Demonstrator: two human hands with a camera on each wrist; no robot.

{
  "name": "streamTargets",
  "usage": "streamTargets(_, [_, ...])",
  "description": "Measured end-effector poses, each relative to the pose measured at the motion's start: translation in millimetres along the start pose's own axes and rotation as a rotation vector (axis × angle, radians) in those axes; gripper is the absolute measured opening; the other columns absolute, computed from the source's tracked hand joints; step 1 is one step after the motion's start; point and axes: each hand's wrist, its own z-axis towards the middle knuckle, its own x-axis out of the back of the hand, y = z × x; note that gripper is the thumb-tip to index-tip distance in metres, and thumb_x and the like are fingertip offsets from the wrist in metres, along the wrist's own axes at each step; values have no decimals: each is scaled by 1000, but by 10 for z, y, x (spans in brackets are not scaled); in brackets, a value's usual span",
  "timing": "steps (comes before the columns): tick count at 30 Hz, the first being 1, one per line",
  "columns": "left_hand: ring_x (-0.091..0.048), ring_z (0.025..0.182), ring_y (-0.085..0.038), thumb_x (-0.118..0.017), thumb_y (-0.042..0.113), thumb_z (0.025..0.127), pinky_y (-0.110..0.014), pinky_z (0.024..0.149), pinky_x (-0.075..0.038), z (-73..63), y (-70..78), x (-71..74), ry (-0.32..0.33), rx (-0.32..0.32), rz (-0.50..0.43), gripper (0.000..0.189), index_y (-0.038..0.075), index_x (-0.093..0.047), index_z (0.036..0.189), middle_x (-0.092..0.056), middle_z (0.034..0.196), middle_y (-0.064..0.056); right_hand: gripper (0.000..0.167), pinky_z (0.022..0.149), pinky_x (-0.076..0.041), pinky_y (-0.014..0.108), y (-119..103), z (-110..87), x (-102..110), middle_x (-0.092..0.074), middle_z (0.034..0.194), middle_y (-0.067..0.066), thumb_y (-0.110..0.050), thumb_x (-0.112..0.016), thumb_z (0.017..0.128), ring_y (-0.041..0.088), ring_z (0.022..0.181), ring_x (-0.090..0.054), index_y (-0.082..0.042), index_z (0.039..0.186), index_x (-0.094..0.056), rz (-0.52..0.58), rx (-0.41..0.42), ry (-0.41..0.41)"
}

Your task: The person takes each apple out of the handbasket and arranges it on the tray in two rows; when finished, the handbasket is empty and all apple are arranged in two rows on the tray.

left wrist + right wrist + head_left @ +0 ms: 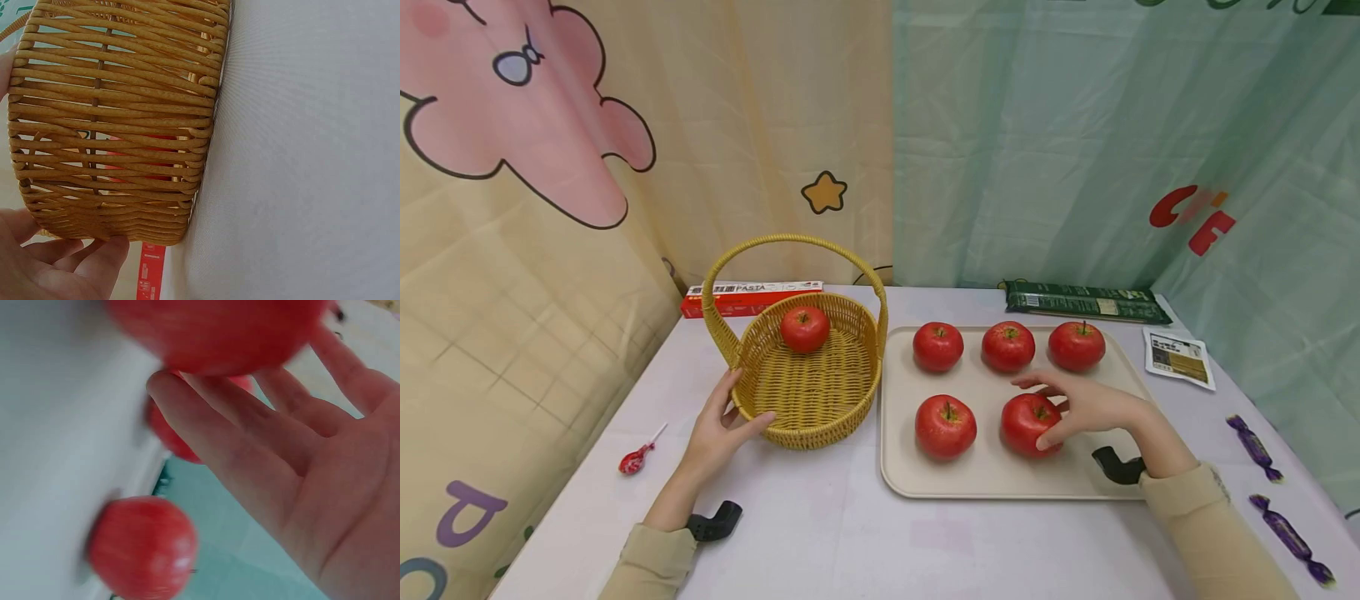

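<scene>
A yellow wicker basket (pixel 808 437) with a tall arched handle stands left of centre, one red apple (pixel 805 329) inside it. My left hand (pixel 718 425) holds its near left rim, thumb over the edge; the left wrist view shows fingers (pixel 103 265) against the woven outer side. On the beige tray (pixel 902 483) several red apples stand in two rows. My right hand (pixel 1093 408) reaches around the front-row right apple (pixel 1026 423), with thumb at its near side and fingers extended past its far side. In the right wrist view those fingers (pixel 231 434) are fairly straight beside the apple.
Behind the basket lies a red and white pasta box (pixel 752 297). A dark green packet (pixel 1086 302) and a small white sachet (pixel 1178 358) lie at the back right. Purple-wrapped candies (pixel 1255 448) lie along the right edge, a red lollipop (pixel 636 458) on the left. Curtains hang behind.
</scene>
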Motion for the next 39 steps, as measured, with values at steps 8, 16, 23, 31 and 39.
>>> streamTargets(8, [-14, 141, -30, -74, 20, 83, -47, 109, -28, -3, 15, -5, 2, -6, -6, 90, 6, -15, 150, -8, 156, -9, 71, 96, -44, 53, -585, 289, 326, -46, 135, 9, -24, -79, 77, 31, 121, -46, -13, 137, -42, 55, 158, 102])
streamTargets(16, [-14, 140, -31, -73, 20, 83, -48, 109, -28, -6, 68, 3, -4, 19, -7, 90, 5, -15, 150, -8, 156, -10, 69, 99, -44, 39, -1300, 961, 309, -47, 135, 5, -14, -77, 79, 22, 122, -47, -11, 138, -41, 202, 463, 125])
streamTargets(23, [-14, 140, -34, -72, 16, 84, -50, 109, -27, -31, 150, 2, -9, 27, -20, 87, 0, -16, 148, -9, 156, -14, 70, 96, -46, 35, -1798, 1564, -13, -48, 135, 3, -19, -78, 78, 15, 119, -49, -11, 137, -42, 243, 542, 94])
streamTargets(31, [-15, 140, -31, -73, 22, 83, -49, 109, -28, -14, 31, -3, 10, -16, -3, 88, 6, -17, 150, -9, 156, -9, 75, 96, -45, 30, -1977, 2139, -411, -41, 140, -4, -33, -78, 76, 14, 122, -45, -22, 140, -39, 191, 384, 44])
streamTargets(39, [-14, 140, -31, -73, 22, 83, -49, 109, -27, -28, 15, -18, 17, -28, -8, 87, 4, -19, 149, -8, 156, -11, 87, 103, -37, 46, -1809, 2557, -676, -28, 149, 5, -47, -77, 72, 29, 130, -37, -28, 144, -33, 160, 180, 61])
